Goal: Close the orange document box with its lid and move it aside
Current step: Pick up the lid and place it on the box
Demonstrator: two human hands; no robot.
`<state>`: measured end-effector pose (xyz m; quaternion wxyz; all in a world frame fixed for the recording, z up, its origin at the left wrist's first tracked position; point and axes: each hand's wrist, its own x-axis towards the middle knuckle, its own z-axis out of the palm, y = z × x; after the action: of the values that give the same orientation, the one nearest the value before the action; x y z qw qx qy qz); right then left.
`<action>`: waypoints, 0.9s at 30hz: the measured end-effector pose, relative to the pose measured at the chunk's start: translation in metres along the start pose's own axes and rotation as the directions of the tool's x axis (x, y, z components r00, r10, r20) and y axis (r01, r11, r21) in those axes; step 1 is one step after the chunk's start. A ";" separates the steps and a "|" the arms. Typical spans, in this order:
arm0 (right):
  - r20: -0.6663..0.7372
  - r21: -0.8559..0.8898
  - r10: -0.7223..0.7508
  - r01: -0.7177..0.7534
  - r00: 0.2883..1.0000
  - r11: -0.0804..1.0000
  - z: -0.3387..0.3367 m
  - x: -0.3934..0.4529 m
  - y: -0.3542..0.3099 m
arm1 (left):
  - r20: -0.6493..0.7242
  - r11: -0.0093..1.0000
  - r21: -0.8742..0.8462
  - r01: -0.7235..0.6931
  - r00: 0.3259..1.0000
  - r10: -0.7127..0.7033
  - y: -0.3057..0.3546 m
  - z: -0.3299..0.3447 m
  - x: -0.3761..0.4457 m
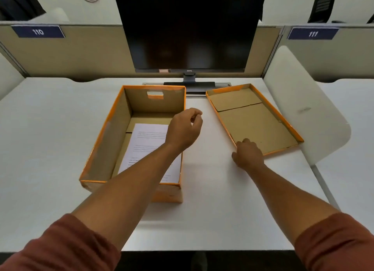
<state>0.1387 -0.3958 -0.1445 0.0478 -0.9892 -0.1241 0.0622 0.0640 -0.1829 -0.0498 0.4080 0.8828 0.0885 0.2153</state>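
The orange document box (105,137) stands uncovered on the white desk, left of centre, with a printed sheet (149,147) lying in its bottom. Its lid (257,121) lies upside down to the right, brown inside facing up, turned at an angle. My left hand (185,129) hovers above the box's right wall, fingers loosely curled and holding nothing. My right hand (248,154) grips the lid's near left corner, fingertips over the rim.
A dark monitor (190,27) on a stand sits behind the box at the desk's back edge. A white divider panel (303,108) rises just right of the lid. Beige partitions marked 110 and 111 close off the back. Bare desk (40,129) lies left of the box.
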 end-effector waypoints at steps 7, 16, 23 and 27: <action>-0.215 0.023 -0.039 0.045 0.976 0.999 0.010 -0.010 0.009 | -0.014 1.000 -0.014 -0.015 1.000 0.015 0.002 -0.004 -0.016; -0.567 -0.018 -0.033 0.028 0.823 0.999 -0.051 -0.040 -0.009 | 0.082 0.994 -0.085 -0.075 0.993 0.082 0.015 -0.022 -0.032; -0.756 0.169 0.006 0.186 0.655 0.968 -0.105 -0.092 -0.058 | 0.025 0.981 -0.193 0.013 1.000 -0.008 0.006 -0.056 -0.051; -0.826 0.256 0.039 0.312 0.563 0.915 -0.139 -0.122 -0.089 | 0.056 0.961 -0.249 0.123 0.992 -0.112 0.007 -0.076 -0.057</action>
<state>0.0190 -0.3512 0.0160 0.2917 -0.8636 -0.1516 -0.3821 -0.0213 -0.1545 -0.0189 0.5305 0.8214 0.1043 0.1818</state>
